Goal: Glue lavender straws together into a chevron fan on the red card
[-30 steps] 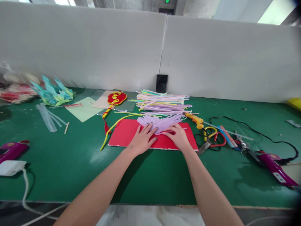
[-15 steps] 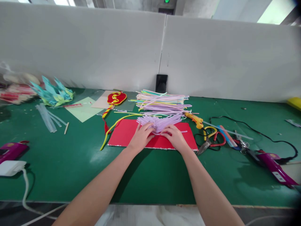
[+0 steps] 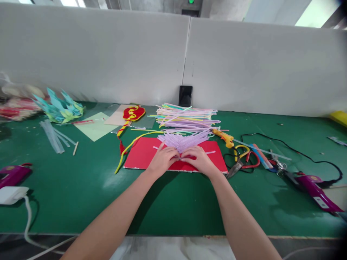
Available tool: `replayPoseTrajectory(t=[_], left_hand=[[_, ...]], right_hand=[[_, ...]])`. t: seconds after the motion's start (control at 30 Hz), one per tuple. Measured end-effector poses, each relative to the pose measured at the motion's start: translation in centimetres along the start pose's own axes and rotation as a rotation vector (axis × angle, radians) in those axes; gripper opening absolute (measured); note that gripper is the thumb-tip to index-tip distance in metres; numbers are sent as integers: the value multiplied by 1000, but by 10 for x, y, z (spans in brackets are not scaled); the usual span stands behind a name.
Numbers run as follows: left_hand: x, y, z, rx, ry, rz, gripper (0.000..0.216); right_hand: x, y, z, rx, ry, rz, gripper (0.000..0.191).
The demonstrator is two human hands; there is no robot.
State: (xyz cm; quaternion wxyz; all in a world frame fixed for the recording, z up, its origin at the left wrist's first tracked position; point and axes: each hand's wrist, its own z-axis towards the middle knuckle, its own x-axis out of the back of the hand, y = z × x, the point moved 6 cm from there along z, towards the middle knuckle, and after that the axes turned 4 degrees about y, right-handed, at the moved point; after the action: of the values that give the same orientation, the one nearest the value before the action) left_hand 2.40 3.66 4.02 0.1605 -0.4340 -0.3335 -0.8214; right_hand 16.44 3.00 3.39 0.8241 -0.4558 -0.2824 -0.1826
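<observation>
My left hand (image 3: 165, 158) and my right hand (image 3: 197, 157) meet over a red board (image 3: 141, 150). Fingertips of both are pinched together around the middle of one lilac pipe cleaner (image 3: 210, 152), whose ends stick out left and right beyond the fingers. Just behind the fingertips lies a V-shaped row of lilac pipe cleaners (image 3: 180, 141), packed side by side at the board's back edge. The pinched middle is mostly hidden by the fingers. Behind the row is a pile of pastel pipe cleaners (image 3: 187, 117).
To the right lie an orange-yellow glue gun (image 3: 224, 138), scissors (image 3: 235, 168) and a purple tool with a cord (image 3: 314, 191). A yellow pipe cleaner (image 3: 130, 147) and a red-yellow fan ornament (image 3: 133, 113) are left. A black phone (image 3: 185, 96) leans on the grey partition (image 3: 94, 54).
Both hands have drawn closer together and slightly toward me, with fingertips now meeting at the pipe cleaner's middle. Its left end now shows beside my left hand.
</observation>
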Motion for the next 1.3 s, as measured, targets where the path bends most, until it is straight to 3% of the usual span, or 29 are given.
replayPoseTrajectory(t=[0.23,0.87,1.2,1.3], left_hand=[[-1,0,0,-23,-54,-52,9],[-4,-6,-1,-25,-107,-87,11],[-3,10,-3,-107,-176,-68,17],[-2,10,-2,-137,-164,-10,20]], right_hand=[[1,-5,-1,-34,-44,150,10],[1,-8,-3,-111,-48,290,11],[-6,-9,-6,-91,-218,418,15],[-5,-6,-6,-73,-190,350,14]])
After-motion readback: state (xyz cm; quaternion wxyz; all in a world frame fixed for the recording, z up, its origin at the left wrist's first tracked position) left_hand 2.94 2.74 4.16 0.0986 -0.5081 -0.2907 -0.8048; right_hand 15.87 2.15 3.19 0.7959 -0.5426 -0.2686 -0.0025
